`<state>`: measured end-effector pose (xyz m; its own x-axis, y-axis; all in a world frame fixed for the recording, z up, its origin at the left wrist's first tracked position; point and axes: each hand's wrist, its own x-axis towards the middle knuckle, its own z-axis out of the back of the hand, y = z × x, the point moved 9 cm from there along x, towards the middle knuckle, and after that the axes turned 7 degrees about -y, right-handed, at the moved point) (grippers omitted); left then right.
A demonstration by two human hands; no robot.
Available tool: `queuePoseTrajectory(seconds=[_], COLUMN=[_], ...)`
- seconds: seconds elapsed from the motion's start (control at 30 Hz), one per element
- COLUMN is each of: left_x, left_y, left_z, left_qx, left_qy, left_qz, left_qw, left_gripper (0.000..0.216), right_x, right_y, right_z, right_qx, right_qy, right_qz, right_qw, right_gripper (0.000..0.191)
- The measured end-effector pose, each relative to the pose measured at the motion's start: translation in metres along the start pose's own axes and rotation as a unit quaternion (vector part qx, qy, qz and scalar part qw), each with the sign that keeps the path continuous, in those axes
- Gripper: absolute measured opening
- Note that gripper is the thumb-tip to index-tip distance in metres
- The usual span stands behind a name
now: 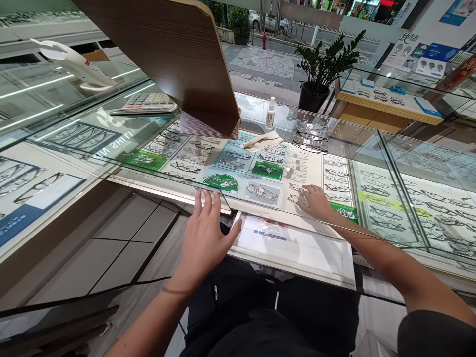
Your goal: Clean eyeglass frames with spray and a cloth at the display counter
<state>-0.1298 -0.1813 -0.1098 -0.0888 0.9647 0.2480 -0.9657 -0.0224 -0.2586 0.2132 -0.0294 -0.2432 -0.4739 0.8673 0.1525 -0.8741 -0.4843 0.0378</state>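
My left hand (pixel 208 225) is at the front edge of the glass display counter (pixel 230 198), fingers stretched out and thumb apart, with nothing in it. My right hand (pixel 315 201) is over the display, its fingers curled down at a pair of thin-framed eyeglasses (pixel 293 192); the fingertips are partly hidden. Several eyeglasses lie in a column beyond that hand, and another column of frames (pixel 336 173) lies to its right. Between my hands are a grey card with eyeglasses (pixel 262 192) and a round green card (pixel 221 182).
A pulled-out drawer (pixel 297 243) is in front of my body. On the glass stand a brown board (pixel 178 54), a spray bottle (pixel 270 113), a beige cloth (pixel 263 142), dark eyeglasses (pixel 310 136) and a calculator (pixel 150 102). A potted plant (pixel 316 94) stands behind.
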Motion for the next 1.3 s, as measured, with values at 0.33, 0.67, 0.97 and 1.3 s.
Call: queuePoseTrajectory(seconds=[0.33, 0.67, 0.97, 1.3], left_x=[0.000, 0.001, 0.001, 0.002], left_y=[0.001, 0.000, 0.002, 0.001], left_z=[0.001, 0.002, 0.000, -0.002], left_qx=[-0.005, -0.018, -0.007, 0.011], left_qy=[0.006, -0.008, -0.009, -0.001], left_qz=[0.007, 0.005, 0.006, 0.002], left_qw=[1.000, 1.000, 1.000, 1.000], left_gripper=[0.098, 0.097, 0.097, 0.099], right_x=[-0.010, -0.012, -0.046, 0.033], right_y=[0.002, 0.011, 0.123, 0.107], right_z=[-0.012, 0.000, 0.038, 0.209], right_qx=[0.019, 0.042, 0.142, 0.126], right_qy=[-0.014, 0.039, 0.216, 0.128], right_qz=[0.008, -0.023, 0.027, -0.001], right_qw=[1.000, 0.998, 0.965, 0.984], right_gripper=[0.026, 0.023, 0.033, 0.040])
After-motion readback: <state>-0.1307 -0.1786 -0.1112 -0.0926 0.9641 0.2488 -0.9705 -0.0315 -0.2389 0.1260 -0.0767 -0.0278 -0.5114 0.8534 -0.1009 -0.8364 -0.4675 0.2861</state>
